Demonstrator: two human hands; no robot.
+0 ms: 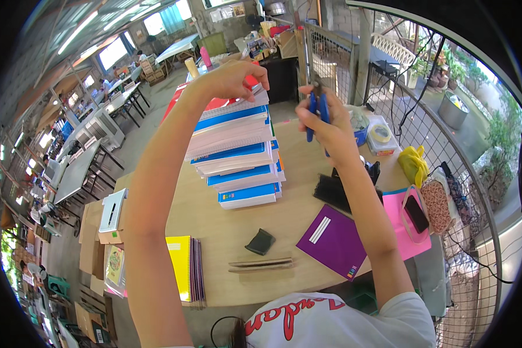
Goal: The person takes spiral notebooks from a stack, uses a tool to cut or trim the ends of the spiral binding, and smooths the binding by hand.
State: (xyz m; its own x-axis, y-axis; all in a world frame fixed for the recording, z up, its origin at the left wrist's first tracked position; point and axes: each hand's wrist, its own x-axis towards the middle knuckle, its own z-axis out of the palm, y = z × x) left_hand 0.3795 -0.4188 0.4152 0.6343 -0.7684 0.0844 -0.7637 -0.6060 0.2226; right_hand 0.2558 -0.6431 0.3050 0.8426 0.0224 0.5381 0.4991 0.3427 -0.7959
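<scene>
Left hand: the left hand (pixel 232 78) is raised, fingers curled down over the top of the stack of notebooks (pixel 238 153), fingertips touching the uppermost book; loosely bent, not clenched.
Right hand: the right hand (pixel 325 119) is closed round the blue handles of a pair of pliers (pixel 317 107), tool tip pointing up and away.
Arms: both forearms come up from the lower edge and stretch far forward, the left one long and straight beside the stack, the right one angled inward over the counter.
Stack: tall, blue-spined and white-edged, standing on the wooden counter (pixel 214 232), leaning slightly to the left.
Near the right arm: a purple notebook (pixel 335 239), a black comb binding (pixel 333 191), a pink sheet (pixel 401 223).
Front of counter: a small dark pad (pixel 260 241), a yellow spiral notebook (pixel 180 267).
</scene>
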